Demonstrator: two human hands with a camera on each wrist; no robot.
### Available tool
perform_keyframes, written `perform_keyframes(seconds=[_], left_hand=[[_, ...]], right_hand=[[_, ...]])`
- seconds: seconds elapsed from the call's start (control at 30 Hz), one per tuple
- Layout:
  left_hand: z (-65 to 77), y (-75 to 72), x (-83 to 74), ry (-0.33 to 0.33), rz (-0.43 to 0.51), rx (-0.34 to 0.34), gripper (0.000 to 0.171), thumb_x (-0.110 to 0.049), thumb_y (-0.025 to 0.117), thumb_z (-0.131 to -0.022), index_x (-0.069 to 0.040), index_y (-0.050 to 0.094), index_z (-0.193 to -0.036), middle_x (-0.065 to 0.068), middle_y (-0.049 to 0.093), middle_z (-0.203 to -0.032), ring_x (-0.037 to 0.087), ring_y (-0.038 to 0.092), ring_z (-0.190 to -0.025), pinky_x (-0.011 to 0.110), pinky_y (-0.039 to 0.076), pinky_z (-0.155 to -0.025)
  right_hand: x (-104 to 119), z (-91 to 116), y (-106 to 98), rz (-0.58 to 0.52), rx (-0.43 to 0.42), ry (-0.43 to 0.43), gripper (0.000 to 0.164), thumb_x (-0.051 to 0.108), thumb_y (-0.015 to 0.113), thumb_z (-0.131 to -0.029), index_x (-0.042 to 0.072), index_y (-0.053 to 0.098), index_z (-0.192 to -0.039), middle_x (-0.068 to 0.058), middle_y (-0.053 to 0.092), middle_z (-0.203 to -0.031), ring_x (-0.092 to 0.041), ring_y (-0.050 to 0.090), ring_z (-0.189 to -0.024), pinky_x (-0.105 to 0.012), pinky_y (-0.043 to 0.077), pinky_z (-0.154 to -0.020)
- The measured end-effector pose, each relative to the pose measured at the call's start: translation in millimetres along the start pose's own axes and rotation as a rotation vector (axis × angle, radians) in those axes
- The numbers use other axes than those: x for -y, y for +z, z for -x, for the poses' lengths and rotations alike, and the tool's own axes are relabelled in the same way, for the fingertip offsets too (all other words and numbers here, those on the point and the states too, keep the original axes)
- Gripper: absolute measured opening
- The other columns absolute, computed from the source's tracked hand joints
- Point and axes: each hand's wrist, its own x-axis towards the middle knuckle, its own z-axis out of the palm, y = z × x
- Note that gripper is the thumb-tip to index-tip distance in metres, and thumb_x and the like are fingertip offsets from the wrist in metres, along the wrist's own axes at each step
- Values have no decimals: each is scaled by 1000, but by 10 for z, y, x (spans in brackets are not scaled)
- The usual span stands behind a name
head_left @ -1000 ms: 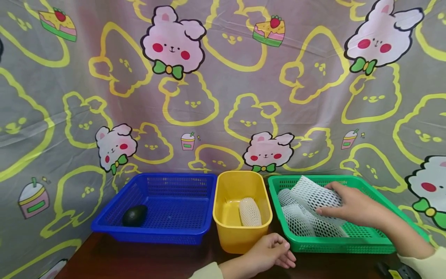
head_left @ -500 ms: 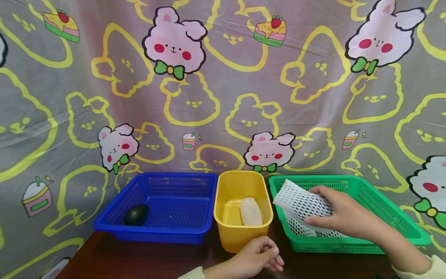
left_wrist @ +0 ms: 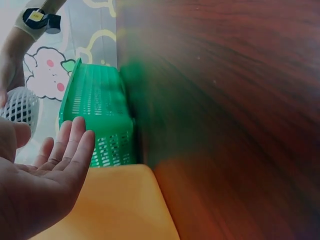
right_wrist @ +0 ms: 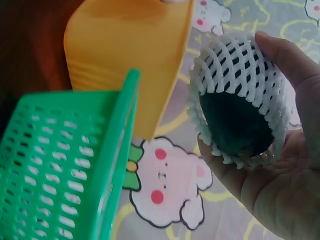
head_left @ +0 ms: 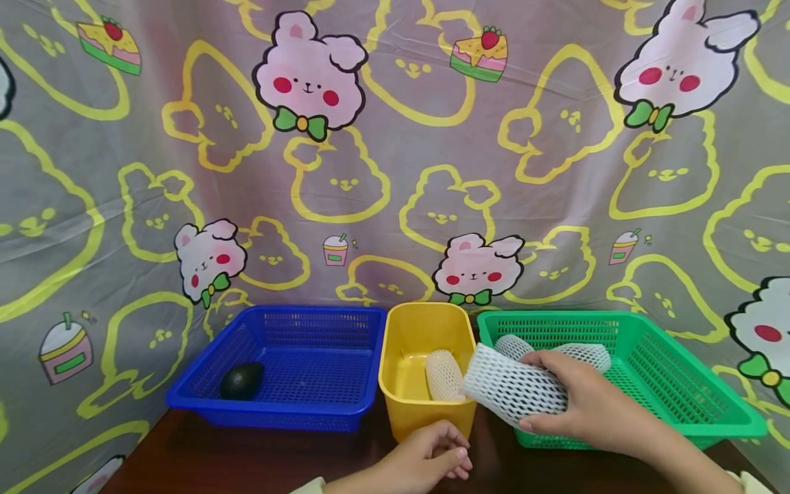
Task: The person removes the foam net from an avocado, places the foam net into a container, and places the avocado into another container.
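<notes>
You are holding a dark fruit (right_wrist: 235,122) in your right hand (head_left: 577,398), the thumb and fingers curling round its white foam net (head_left: 515,387). The net's near mouth is gaping towards the right wrist camera and is exposing the fruit's end. In the head view the load is hanging at the near left corner of the green basket (head_left: 642,391), its far end overlapping the right rim of the yellow bin (head_left: 410,415); the right wrist view is showing it apart from both containers.

Your left hand (head_left: 422,456) is gripping nothing. Its fingers are lying relaxed and partly extended, palm turned up, just in front of the yellow bin's near wall.

Inside the yellow bin a pale foam sleeve (head_left: 444,376) is leaning towards the right side; you are not being shown whether it is containing anything. In the green basket two netted pieces (head_left: 583,355) are resting towards the left and back, partly hidden behind your right hand. To the left, the blue basket (head_left: 308,374) is holding one bare avocado (head_left: 242,381) near its left front corner. All three containers are standing in a row on the dark red-brown worktop (head_left: 204,453), and a patterned curtain (head_left: 395,151) is hanging behind them
</notes>
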Motion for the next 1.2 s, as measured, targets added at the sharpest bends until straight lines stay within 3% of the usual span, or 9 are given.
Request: perform_keyframes(seconds=[0.27, 0.4, 0.57, 0.83, 1.1, 1.2], left_hand=[[179, -183, -63, -4, -55, -38, 18, -7, 52, -99, 9, 56, -107, 24, 66, -94, 14, 68, -84, 31, 56, -75], [269, -268, -73, 10, -94, -49, 16, -6, 53, -99, 7, 57, -106, 24, 66, -94, 14, 67, -86, 27, 55, -76], [365, -361, -70, 35, -179, -57, 10, -6, 56, -97, 2, 59, -103, 20, 67, -92, 11, 66, -85, 24, 53, -75], [483, -506, -33, -20, -297, -101, 9, -10, 61, -95, -6, 63, -104, -3, 66, -93, 4, 60, -83, 23, 51, -72], [587, -633, 28, -64, -317, -138, 9, -10, 62, -94, -6, 64, -102, 3, 67, -93, 6, 61, -83, 24, 51, -71], [614, -668, 33, -77, -326, -149, 8, -10, 63, -94, -5, 65, -100, 3, 67, -92, 5, 61, -81, 24, 51, -69]], right_hand=[[113, 45, 208, 3, -12, -78, 65, 53, 82, -70, 21, 55, -118, 13, 58, -107, -7, 55, -87, -26, 51, -73], [164, 55, 301, -48, 49, -83, 64, 52, 82, -70, 22, 53, -119, 14, 57, -107, -6, 55, -88, -26, 51, -74], [228, 68, 408, -129, 139, -57, 63, 49, 82, -73, 26, 52, -122, 11, 56, -111, -9, 54, -92, -25, 50, -78], [232, 64, 625, -212, 249, -26, 62, 48, 81, -75, 27, 52, -126, 10, 54, -114, -10, 52, -97, -24, 48, -82], [239, 10, 838, -327, 392, 89, 60, 47, 79, -77, 29, 50, -126, 7, 50, -120, -15, 51, -102, -34, 49, -91], [215, -22, 926, -336, 422, 83, 60, 46, 80, -77, 27, 50, -125, 7, 49, -120, -14, 51, -101, -33, 49, -89]])
